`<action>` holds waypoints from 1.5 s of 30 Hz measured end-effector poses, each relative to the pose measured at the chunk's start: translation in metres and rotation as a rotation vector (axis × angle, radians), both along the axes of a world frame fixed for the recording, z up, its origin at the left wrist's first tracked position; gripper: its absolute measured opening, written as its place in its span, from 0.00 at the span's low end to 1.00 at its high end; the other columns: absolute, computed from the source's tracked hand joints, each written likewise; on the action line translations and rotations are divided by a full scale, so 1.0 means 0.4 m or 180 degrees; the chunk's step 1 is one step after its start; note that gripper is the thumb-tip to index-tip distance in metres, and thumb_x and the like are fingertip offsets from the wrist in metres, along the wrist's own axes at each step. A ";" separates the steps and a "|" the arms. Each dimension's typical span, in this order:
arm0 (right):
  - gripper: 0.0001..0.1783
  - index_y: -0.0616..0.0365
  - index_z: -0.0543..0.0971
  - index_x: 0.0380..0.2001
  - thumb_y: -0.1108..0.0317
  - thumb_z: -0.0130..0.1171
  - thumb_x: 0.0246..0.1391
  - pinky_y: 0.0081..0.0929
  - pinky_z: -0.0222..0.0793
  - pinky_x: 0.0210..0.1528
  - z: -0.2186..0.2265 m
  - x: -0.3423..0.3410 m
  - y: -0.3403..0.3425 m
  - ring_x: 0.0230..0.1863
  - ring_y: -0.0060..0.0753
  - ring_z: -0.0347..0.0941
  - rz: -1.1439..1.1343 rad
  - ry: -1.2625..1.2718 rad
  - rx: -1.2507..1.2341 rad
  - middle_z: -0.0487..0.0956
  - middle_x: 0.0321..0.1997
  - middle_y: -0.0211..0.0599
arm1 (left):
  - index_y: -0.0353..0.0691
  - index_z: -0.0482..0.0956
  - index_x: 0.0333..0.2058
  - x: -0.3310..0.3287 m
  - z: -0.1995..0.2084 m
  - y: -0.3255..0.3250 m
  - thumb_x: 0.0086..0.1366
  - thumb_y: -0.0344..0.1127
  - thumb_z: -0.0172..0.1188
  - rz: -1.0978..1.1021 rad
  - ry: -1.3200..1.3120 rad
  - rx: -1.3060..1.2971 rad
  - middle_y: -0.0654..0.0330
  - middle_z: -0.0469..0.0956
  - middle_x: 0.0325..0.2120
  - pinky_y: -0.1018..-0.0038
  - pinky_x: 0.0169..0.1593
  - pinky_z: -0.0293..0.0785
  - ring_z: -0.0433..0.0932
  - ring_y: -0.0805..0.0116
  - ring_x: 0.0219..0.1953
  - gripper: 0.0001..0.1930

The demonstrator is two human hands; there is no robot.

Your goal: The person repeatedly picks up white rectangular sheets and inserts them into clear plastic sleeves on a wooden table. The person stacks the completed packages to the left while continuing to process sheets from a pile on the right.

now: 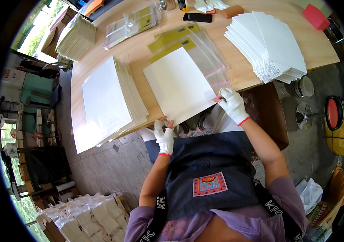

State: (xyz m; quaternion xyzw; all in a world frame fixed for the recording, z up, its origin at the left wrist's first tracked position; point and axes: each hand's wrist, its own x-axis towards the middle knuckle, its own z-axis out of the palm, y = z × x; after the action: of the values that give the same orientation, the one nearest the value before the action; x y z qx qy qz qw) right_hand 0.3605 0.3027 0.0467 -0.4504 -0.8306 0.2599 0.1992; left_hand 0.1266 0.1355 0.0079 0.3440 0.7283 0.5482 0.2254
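Observation:
Both hands wear white knit gloves with red cuffs and bare fingertips. A blank white board (180,82) lies at the table's near edge, its near side sticking out over the edge. My left hand (164,137) is closed on its near left corner. At the near right corner, my right hand (232,105) pinches the board between thumb and fingers. Beyond the board, partly under it, lie clear plastic sleeves (209,56) with yellow-green printed panels. To the left stands a stack of white boards in clear sleeves (106,94); to the right, bare white boards (266,44) are fanned out.
On the wooden table (139,72) are a bundle of packed sleeves (130,25), a black phone (197,17), a brown roll (231,11) and a red block (316,17). A brown box (265,117) stands below the near edge. Wrapped stacks (87,218) sit on the floor at left.

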 end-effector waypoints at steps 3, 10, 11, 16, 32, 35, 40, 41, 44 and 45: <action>0.12 0.56 0.70 0.28 0.59 0.57 0.49 0.42 0.67 0.33 0.015 -0.016 -0.011 0.32 0.48 0.73 -0.0661 -0.0148 0.0004 0.76 0.29 0.41 | 0.37 0.71 0.37 0.009 -0.010 0.017 0.58 0.27 0.59 0.0300 -0.2438 0.1108 0.63 0.74 0.32 0.80 0.34 0.70 0.73 0.75 0.31 0.09; 0.13 0.55 0.72 0.28 0.57 0.50 0.56 0.31 0.65 0.22 0.021 0.005 -0.020 0.18 0.29 0.72 -0.0138 0.0105 -0.1749 0.76 0.20 0.35 | 0.32 0.71 0.45 -0.020 0.139 0.011 0.61 0.30 0.57 0.0006 -0.1747 0.0401 0.65 0.74 0.34 0.84 0.38 0.66 0.71 0.79 0.34 0.14; 0.11 0.54 0.73 0.29 0.59 0.49 0.57 0.18 0.60 0.16 0.045 -0.011 -0.036 0.15 0.16 0.66 -0.0262 0.0628 -0.2467 0.74 0.19 0.27 | 0.31 0.71 0.45 -0.027 0.179 0.008 0.61 0.30 0.57 -0.0129 -0.1372 0.0466 0.65 0.74 0.33 0.84 0.38 0.65 0.70 0.79 0.33 0.15; 0.11 0.56 0.74 0.37 0.61 0.48 0.59 0.11 0.56 0.14 0.087 -0.131 -0.079 0.13 0.12 0.61 0.0247 0.1436 -0.3387 0.72 0.18 0.25 | 0.30 0.71 0.47 -0.115 0.382 -0.122 0.62 0.26 0.52 -0.0049 -0.0044 0.0497 0.60 0.75 0.37 0.80 0.46 0.66 0.72 0.74 0.39 0.14; 0.14 0.58 0.74 0.32 0.58 0.49 0.60 0.23 0.70 0.31 0.206 -0.284 -0.070 0.28 0.22 0.73 0.1181 0.2272 -0.2281 0.75 0.26 0.34 | 0.31 0.58 0.59 -0.413 0.107 -0.295 0.67 0.35 0.40 0.2159 0.0169 0.1119 0.49 0.60 0.59 0.62 0.64 0.55 0.58 0.58 0.61 0.23; 0.12 0.59 0.73 0.35 0.61 0.53 0.55 0.31 0.69 0.38 0.250 -0.036 0.056 0.36 0.35 0.75 -0.0028 0.1127 0.0238 0.77 0.33 0.39 | 0.32 0.61 0.57 -0.328 -0.027 -0.359 0.63 0.32 0.49 0.1663 0.0798 0.0787 0.49 0.63 0.56 0.62 0.60 0.61 0.64 0.56 0.56 0.23; 0.14 0.52 0.72 0.36 0.56 0.55 0.49 0.37 0.68 0.41 0.288 0.262 0.232 0.42 0.41 0.71 -0.1461 -0.1701 0.1587 0.74 0.38 0.38 | 0.34 0.73 0.46 -0.131 -0.024 -0.251 0.57 0.24 0.53 -0.0305 0.2246 0.0497 0.51 0.71 0.48 0.62 0.57 0.62 0.68 0.54 0.53 0.16; 0.14 0.52 0.72 0.36 0.56 0.55 0.49 0.37 0.68 0.41 0.289 0.275 0.240 0.42 0.41 0.71 -0.1436 -0.1762 0.1549 0.75 0.38 0.38 | 0.35 0.76 0.41 -0.090 0.023 -0.198 0.54 0.24 0.55 -0.0607 0.2298 0.0591 0.51 0.72 0.46 0.61 0.55 0.64 0.69 0.52 0.52 0.13; 0.12 0.52 0.73 0.36 0.58 0.51 0.51 0.37 0.68 0.41 0.274 0.303 0.272 0.40 0.42 0.72 -0.1233 -0.1912 0.1411 0.75 0.37 0.38 | 0.39 0.77 0.38 -0.016 0.102 -0.053 0.48 0.28 0.62 -0.1455 0.2672 0.0606 0.54 0.73 0.46 0.56 0.56 0.63 0.68 0.48 0.51 0.15; 0.12 0.52 0.73 0.35 0.58 0.50 0.52 0.37 0.69 0.41 0.275 0.307 0.276 0.40 0.42 0.73 -0.1228 -0.2037 0.1359 0.75 0.37 0.39 | 0.40 0.76 0.39 0.005 0.117 -0.003 0.48 0.30 0.63 -0.1616 0.2737 0.0456 0.53 0.71 0.47 0.54 0.57 0.60 0.66 0.48 0.53 0.17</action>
State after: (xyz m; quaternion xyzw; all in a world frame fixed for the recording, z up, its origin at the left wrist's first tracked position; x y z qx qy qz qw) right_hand 0.4834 0.4130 0.1568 -0.6040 -0.7863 -0.1126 0.0651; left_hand 0.1287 0.1341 0.0547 0.7195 0.6092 0.3333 0.0071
